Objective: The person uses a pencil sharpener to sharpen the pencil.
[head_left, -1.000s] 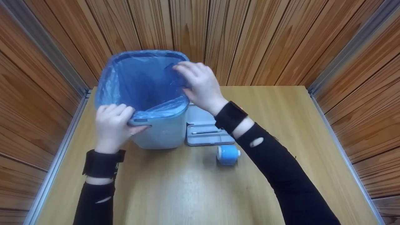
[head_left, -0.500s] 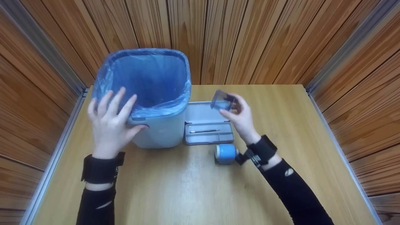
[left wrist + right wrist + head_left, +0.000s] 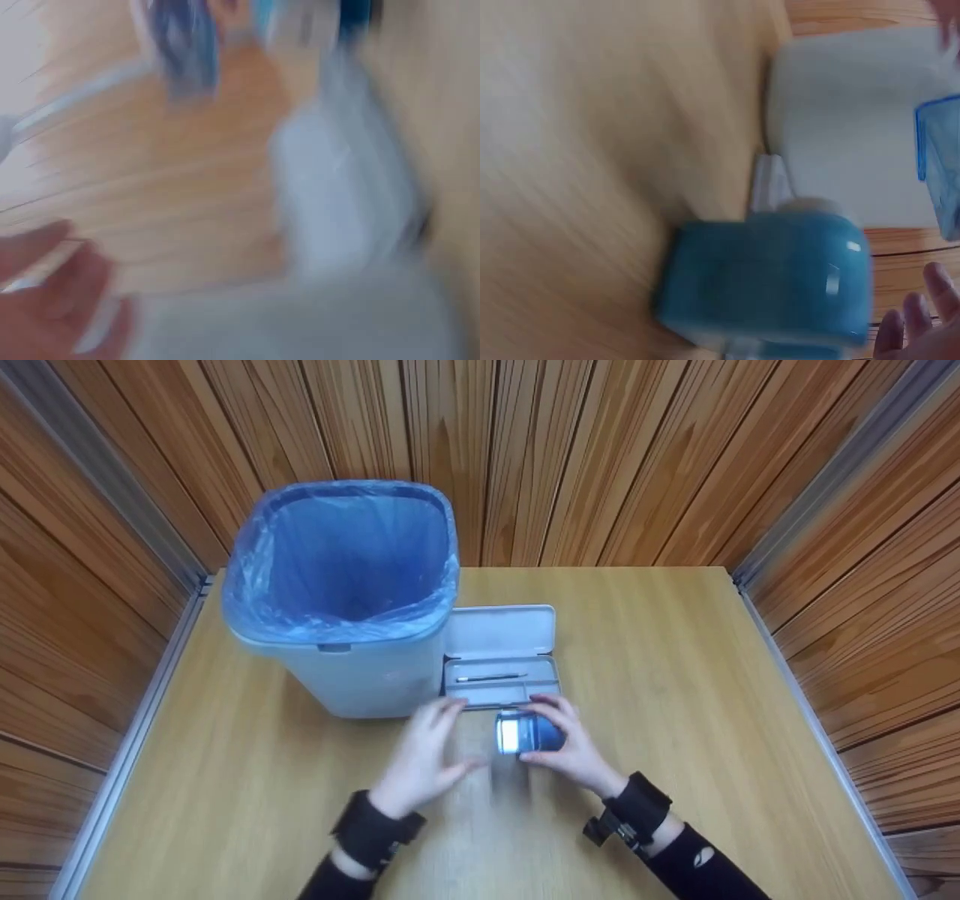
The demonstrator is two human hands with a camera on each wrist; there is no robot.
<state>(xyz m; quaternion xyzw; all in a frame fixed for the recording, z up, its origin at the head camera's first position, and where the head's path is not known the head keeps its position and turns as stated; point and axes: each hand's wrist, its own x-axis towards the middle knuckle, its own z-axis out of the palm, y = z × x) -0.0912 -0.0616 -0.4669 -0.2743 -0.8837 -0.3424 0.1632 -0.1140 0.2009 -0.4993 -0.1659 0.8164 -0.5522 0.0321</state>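
Note:
My right hand [image 3: 576,750] holds a small clear bluish plastic tray [image 3: 516,733] between thumb and fingers. In the right wrist view the tray hangs above the table, its walls see-through. A blue pencil sharpener [image 3: 772,277] with a pale end stands on the table close by, mostly covered by tray and hand in the head view. To the left, my left hand [image 3: 421,757] is blurred, its fingers and thumb spread apart toward the tray, holding nothing.
A whitish bin [image 3: 367,679] lined with a blue bag [image 3: 262,585] stands at the back left. Beside it lies an opened grey pencil case [image 3: 500,630] with a thin pencil [image 3: 491,677] inside. Wooden panels [image 3: 525,457] enclose the table's back and sides.
My right hand has come out of the bin with the tray and down toward the sharpener. My left hand has let go of the bin's rim and moved right and nearer.

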